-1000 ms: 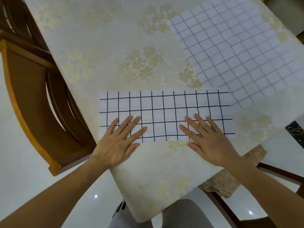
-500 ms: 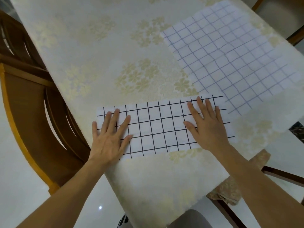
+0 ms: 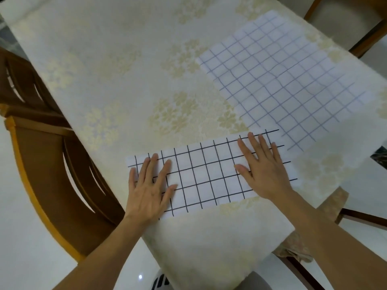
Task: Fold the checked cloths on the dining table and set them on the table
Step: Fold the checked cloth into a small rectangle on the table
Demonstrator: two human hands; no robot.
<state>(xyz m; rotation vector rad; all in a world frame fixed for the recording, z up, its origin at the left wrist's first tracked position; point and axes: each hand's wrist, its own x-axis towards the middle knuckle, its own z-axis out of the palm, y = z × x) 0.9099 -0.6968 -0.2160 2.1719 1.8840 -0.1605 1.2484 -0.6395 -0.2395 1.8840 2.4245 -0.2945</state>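
Over the last second both hands have slid outward along the black-checked cloth, which reads like smoothing a fresh fold, so one more fold probably comes next. The left hand lies flat on the cloth's left end, the right hand flat on its right end, neither grip pinching anything, fingers spread. The cloth sits on the tabletop near its front edge, with the blue-checked cloth unfolded just behind its right end.

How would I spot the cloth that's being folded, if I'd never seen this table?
Start at the dining table with its cream flowered cover and go to its near edge. There lies a long narrow checked cloth, with the left hand and right hand flat on its ends. Its grid lines are bold black; the spread cloth beyond has faint bluish lines.
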